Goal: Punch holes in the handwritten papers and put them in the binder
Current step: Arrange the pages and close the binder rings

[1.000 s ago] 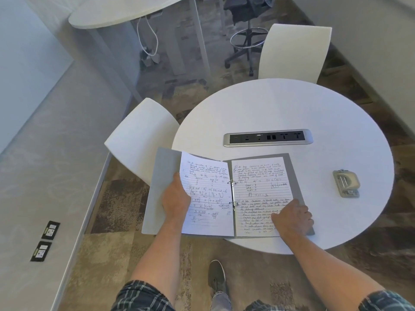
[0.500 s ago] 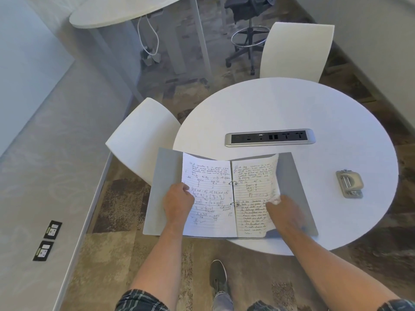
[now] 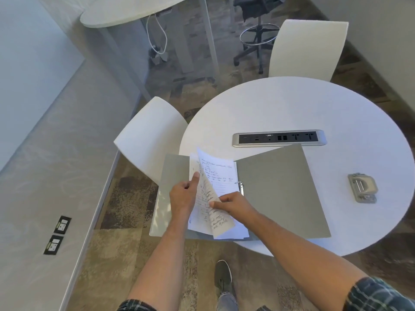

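Observation:
A grey ring binder (image 3: 280, 189) lies open on the near left part of the round white table (image 3: 314, 108), its left cover hanging over the table edge. Handwritten papers (image 3: 221, 176) sit on its rings, all on the left side; the right cover is bare. One sheet stands half turned. My right hand (image 3: 233, 204) pinches that sheet's lower edge. My left hand (image 3: 184, 195) rests on the left stack, thumb against the papers. A grey hole punch (image 3: 362, 190) lies on the table to the right, apart from both hands.
A power strip (image 3: 278, 138) is set into the table's middle. White chairs stand at the left (image 3: 152, 133) and the far side (image 3: 307, 48). Another table (image 3: 125, 10) and a stool (image 3: 258, 39) stand beyond. My shoe (image 3: 223, 277) is on the carpet below.
My right hand lifted the right-hand sheet and swung it over the rings to the left side, baring the right cover. My left hand stayed on the left stack.

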Action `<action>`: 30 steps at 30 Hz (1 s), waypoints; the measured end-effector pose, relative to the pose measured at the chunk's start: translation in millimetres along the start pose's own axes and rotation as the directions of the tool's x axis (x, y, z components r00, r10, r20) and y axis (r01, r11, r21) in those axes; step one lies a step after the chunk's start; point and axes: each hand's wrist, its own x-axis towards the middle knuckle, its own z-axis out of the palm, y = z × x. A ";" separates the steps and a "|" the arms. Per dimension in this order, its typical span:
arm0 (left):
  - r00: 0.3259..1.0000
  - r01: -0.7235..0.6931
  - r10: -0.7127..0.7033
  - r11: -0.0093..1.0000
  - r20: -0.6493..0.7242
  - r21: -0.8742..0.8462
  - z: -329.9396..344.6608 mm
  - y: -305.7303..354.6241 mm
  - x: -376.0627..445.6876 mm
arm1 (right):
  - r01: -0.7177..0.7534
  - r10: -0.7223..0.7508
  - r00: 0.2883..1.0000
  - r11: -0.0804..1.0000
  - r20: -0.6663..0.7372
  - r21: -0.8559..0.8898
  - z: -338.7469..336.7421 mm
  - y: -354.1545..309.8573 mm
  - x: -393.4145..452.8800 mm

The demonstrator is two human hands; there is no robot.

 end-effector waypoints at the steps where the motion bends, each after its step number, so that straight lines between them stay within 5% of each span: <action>1: 1.000 0.002 -0.002 1.000 0.001 -0.009 -0.5 1.6 -1.7 | 0.001 -0.001 0.999 1.000 0.044 0.001 1.4 2.3 3.2; 6: 0.999 -0.046 0.044 0.990 0.016 0.133 -1.0 -0.8 1.8 | 0.028 -0.023 0.973 0.999 0.232 -0.021 -2.4 16.0 5.2; 11: 0.999 -0.039 0.044 0.963 -0.012 0.266 -0.7 -9.7 6.5 | 0.068 0.045 0.972 0.888 0.233 -0.454 -17.2 45.9 -1.7; 15: 0.999 -0.029 0.038 0.970 -0.031 0.242 -0.2 -13.1 6.5 | 0.111 0.053 0.957 0.841 0.285 -0.529 -20.9 65.9 -6.6; 22: 0.998 -0.021 0.026 0.997 0.060 -0.077 10.5 10.5 1.4 | 0.118 -0.119 0.993 0.970 0.007 -0.213 -23.2 46.9 -8.5; 30: 0.913 0.108 0.023 0.949 0.407 -0.296 60.7 59.2 -34.6 | 0.199 -0.192 0.980 0.954 -0.051 0.226 -53.7 12.3 -18.1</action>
